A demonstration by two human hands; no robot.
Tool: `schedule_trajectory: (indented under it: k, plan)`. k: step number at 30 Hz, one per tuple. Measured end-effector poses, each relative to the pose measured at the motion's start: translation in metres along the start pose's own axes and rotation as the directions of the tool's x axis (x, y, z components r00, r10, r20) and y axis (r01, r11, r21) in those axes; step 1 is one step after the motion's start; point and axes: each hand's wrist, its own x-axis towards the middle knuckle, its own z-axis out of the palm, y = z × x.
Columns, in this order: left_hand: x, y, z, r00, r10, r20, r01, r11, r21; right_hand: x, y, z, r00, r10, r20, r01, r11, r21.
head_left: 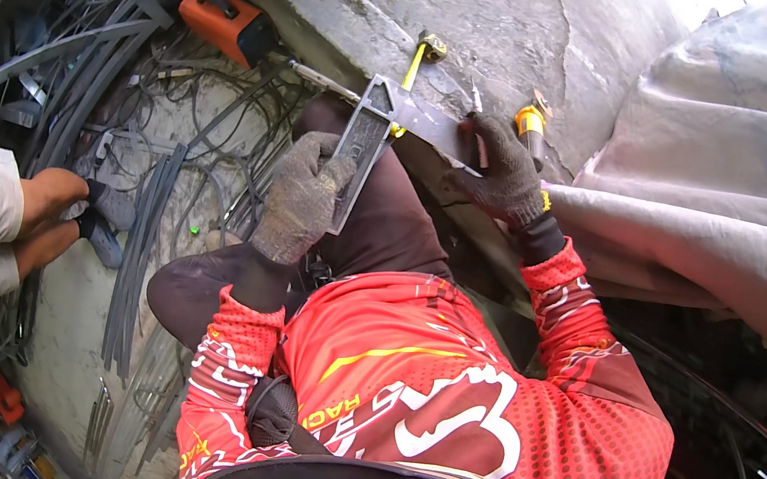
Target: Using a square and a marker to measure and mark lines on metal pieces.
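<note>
My left hand (301, 197), in a grey work glove, is closed round the grey handle of a try square (355, 149). The square's flat metal blade (428, 125) reaches right, above my bent knee. At the blade's far end my gloved right hand (506, 174) has its fingers curled together; a small reddish thing shows at the fingertips, too hidden to name. Beyond the square lies a tape measure (431, 47) with its yellow strip pulled out toward the blade. A yellow-and-dark tool (531, 124) lies just past my right hand.
A concrete slab (500, 26) spans the far side, with a grey sheet (717, 184) draped at right. An orange machine (227, 23) stands among cables at left. Metal strips (143, 250) lie on the floor. Another person's legs (41, 223) are at far left.
</note>
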Motion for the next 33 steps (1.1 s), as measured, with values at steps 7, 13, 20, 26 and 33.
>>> schedule_trajectory:
  k: [7, 13, 20, 26, 33]
  plan:
    - [-0.002, 0.01, -0.021, 0.999, -0.006, -0.039, 0.001, 0.992, -0.127, 0.009, 0.1, 0.005, 0.911, 0.201, -0.361, -0.265, 0.955, -0.136]
    - [-0.065, -0.074, -0.095, 0.944, -0.048, -0.327, 0.083, 0.992, 0.093, 0.034, 0.199, 0.032, 0.701, 0.59, -0.401, -0.712, 0.611, -0.346]
    - [-0.119, -0.151, -0.131, 0.785, -0.134, -0.605, 0.245, 0.964, 0.104, 0.026, 0.244, 0.075, 0.614, 0.489, -0.62, -0.75, 0.606, -0.264]
    - [-0.112, -0.16, -0.089, 0.864, -0.201, -0.462, 0.278, 0.955, 0.105, 0.025, 0.246, 0.097, 0.601, 0.638, -0.481, -0.799, 0.482, -0.359]
    - [-0.108, -0.155, -0.081, 0.885, -0.198, -0.422, 0.27, 0.955, 0.12, 0.015, 0.231, 0.097, 0.713, 0.541, -0.445, -0.7, 0.588, -0.406]
